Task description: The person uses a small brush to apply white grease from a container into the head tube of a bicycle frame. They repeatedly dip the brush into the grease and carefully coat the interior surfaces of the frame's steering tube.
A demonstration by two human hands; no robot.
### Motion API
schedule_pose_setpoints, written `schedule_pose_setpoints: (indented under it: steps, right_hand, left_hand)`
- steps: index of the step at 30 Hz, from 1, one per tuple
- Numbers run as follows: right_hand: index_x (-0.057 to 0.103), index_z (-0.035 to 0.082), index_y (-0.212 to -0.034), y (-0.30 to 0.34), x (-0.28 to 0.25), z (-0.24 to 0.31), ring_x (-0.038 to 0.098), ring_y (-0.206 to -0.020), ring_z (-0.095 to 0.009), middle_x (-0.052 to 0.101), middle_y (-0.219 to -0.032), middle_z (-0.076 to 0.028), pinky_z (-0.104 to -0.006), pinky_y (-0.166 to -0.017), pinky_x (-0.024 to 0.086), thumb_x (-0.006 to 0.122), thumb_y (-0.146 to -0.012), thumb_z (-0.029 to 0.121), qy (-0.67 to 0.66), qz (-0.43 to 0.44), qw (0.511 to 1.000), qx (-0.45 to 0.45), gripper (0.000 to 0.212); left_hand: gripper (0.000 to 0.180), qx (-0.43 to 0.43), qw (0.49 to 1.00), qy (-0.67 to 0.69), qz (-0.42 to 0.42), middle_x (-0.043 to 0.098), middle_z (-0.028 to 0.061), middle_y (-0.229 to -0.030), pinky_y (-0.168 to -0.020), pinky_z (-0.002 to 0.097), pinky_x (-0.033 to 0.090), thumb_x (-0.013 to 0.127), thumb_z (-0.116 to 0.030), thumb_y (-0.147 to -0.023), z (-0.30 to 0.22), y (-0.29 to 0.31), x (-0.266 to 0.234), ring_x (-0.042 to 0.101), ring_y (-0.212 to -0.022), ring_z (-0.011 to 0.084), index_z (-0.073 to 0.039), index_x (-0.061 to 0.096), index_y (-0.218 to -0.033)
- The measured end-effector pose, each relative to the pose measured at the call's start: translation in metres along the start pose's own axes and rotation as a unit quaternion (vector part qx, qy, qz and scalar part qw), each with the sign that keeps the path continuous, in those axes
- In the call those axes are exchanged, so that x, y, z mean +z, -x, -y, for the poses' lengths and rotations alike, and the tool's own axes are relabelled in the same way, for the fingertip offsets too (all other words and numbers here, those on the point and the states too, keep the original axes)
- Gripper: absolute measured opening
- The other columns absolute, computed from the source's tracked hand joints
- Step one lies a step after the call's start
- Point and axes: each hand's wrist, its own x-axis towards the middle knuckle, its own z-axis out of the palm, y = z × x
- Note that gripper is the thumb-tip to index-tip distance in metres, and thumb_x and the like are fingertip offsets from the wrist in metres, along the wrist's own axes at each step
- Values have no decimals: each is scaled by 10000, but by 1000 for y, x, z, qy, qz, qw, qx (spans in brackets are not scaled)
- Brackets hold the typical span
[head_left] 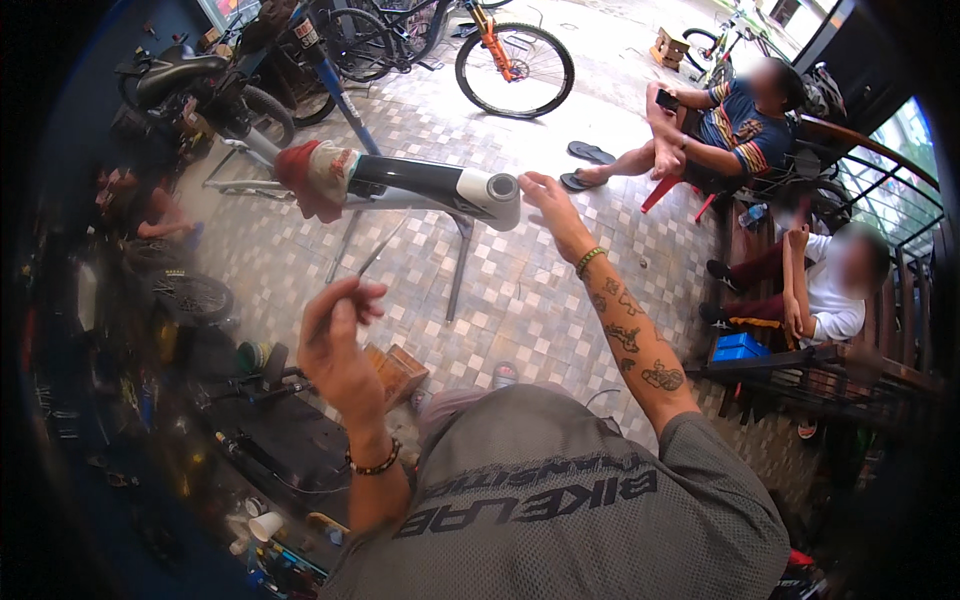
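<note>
A black and white bicycle frame lies roughly level ahead of me, its round head-tube opening facing up. A red and white cloth is wrapped around its left part. My left hand is raised below the frame, fingers curled in a pinch on a thin, pointed metal tool. The tool's tip points up toward the frame's underside without visibly touching it. My right hand reaches to the right side of the head tube, fingers stretched out and holding nothing. Whether its fingertips touch the tube is hard to tell.
Grey stand legs rise under the frame. A wooden box sits near my left forearm. One person sits on a red stool, another on a bench by a blue box. A bicycle with an orange fork stands behind.
</note>
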Motion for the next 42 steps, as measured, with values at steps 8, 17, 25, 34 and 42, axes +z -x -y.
schedule_pose_setpoints:
  steps: [8,17,25,34,42]
  right_hand:
    - [383,14,-1639,-9,6,3,365,-1576,-439,406,-1670,-249,-619,-1236,332,584,-981,766,-12,10,999,41,1019]
    - [565,100,-1534,-10,14,-2,557,-1347,-351,625,-1455,-183,-599,-1038,474,566,-901,870,24,33,997,62,997]
    - [571,-8,-1468,-20,8,-11,599,-1116,-255,645,-1323,-174,-425,-911,508,581,-934,833,12,50,996,73,996]
    - [559,-17,-1474,-23,12,-17,619,-1243,-291,657,-1359,-211,-473,-1038,498,701,-902,772,-38,2,997,73,985]
    - [305,4,-1658,-7,6,-20,498,-1430,-397,491,-1550,-293,-554,-1118,434,815,-834,705,-59,55,995,61,1196]
  left_hand:
    - [230,171,933,-244,203,795,148,-1162,-935,372,558,671,-155,-1031,98,-101,119,746,-1026,268,-60,790,-1204]
    - [370,-16,868,-311,386,826,149,-1042,-879,373,585,795,-346,-962,189,-158,124,770,-961,226,-16,824,-1125]
    - [401,-80,856,-290,420,820,161,-986,-868,396,581,803,-379,-902,170,-157,131,766,-919,264,-24,844,-1083]
    - [449,-79,858,-289,416,803,182,-1109,-945,404,564,841,-397,-925,166,-149,132,749,-1081,286,-22,824,-1171]
    - [532,-119,822,-263,490,762,129,-1235,-1015,365,528,887,-367,-909,167,-162,118,690,-1146,221,-52,766,-1321]
